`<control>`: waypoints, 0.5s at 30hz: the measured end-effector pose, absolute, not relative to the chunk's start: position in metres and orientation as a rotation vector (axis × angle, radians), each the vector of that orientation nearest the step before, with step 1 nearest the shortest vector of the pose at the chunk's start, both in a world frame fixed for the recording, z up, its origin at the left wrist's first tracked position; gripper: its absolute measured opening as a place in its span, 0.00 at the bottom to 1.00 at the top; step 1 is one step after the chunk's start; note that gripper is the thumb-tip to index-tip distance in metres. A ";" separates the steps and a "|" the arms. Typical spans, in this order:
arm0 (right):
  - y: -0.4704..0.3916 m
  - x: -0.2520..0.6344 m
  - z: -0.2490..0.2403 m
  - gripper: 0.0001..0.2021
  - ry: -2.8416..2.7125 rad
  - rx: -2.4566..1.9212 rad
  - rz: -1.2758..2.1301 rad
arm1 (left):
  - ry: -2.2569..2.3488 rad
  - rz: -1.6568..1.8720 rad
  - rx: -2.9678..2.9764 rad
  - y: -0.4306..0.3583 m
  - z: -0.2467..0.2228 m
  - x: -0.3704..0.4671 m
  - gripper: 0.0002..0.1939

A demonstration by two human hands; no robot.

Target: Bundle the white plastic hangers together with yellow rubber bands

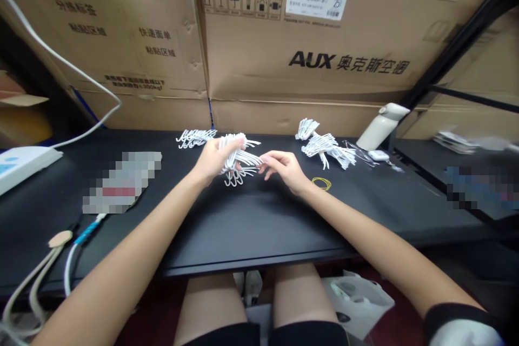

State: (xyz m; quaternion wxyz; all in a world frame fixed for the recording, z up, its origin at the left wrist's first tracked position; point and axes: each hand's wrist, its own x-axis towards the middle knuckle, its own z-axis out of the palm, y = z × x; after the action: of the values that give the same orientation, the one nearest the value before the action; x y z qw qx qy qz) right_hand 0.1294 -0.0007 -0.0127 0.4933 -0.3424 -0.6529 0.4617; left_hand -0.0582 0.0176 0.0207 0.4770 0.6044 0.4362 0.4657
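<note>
A bundle of white hooks [232, 161] is gripped by my left hand [217, 158], over the black table. My right hand [284, 168] has its fingers bent at the free ends on the bundle's right side; whether it pinches any is too small to tell. Below the bundle, more loose white hooks [235, 177] lie on the table. Behind my left hand sits a row of white hooks [197, 138]. Several white bundles [320, 145] rest at the back right. Yellow rubber bands [321, 184] lie just right of my right wrist.
Large cardboard boxes [251, 65] stand along the table's back. A white bottle [381, 127], a white case [378, 155] and glasses are at the right. On the left are a blurred phone-like item [124, 181], a white cable and a white device [26, 165]. The table's front edge [259, 264] is near my legs.
</note>
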 end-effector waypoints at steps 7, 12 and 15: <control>-0.002 0.134 -0.023 0.12 -2.213 -0.879 0.376 | 1.096 1.323 1.158 0.028 0.022 -0.067 0.13; -0.001 0.137 -0.023 0.19 -2.538 -0.896 0.224 | 1.091 1.312 1.117 0.028 0.019 -0.065 0.13; 0.002 0.143 -0.018 0.16 -2.552 -0.963 0.180 | 1.085 1.307 1.116 0.028 0.018 -0.066 0.13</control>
State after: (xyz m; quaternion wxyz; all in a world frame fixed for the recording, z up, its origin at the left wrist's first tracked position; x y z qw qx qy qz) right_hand 0.1425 0.0022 -0.0178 0.2025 -0.3450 -0.9142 0.0646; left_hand -0.0656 0.0283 0.0176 0.5267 0.4667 0.4537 0.5467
